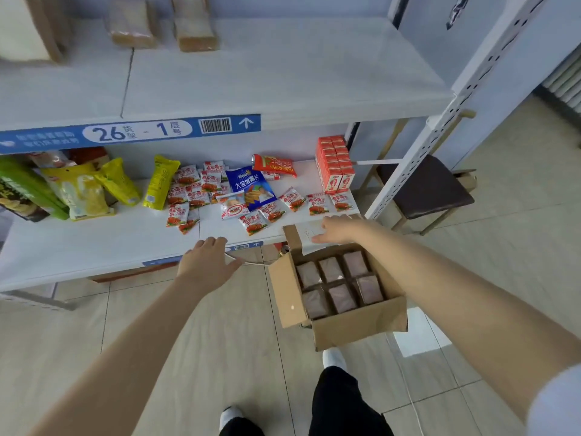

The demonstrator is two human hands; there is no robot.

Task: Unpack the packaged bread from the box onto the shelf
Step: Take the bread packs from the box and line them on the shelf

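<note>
Fig.: both hands apart, unclenched, holding nothing, near open carton.
L hand (204, 262): palm down, fingers loosely spread, at front lip of smooth white lower shelf (94, 247); contact w/ shelf unclear. R hand (336, 229): fingers fairly straight, laid on far flap of corrugated cardboard box (345, 328), beside white paper label (306, 236). In box, on glossy tiled floor (220, 341): six squarish bread packs (341, 297), 2 rows of 3, shiny clear film over brown crumb. Lower shelf also w/ crinkly foil snack sachets (188, 196) and red cartons (334, 165). Upper shelf (283, 73), matte white: two wrapped loaves (132, 26) at rear.
</note>
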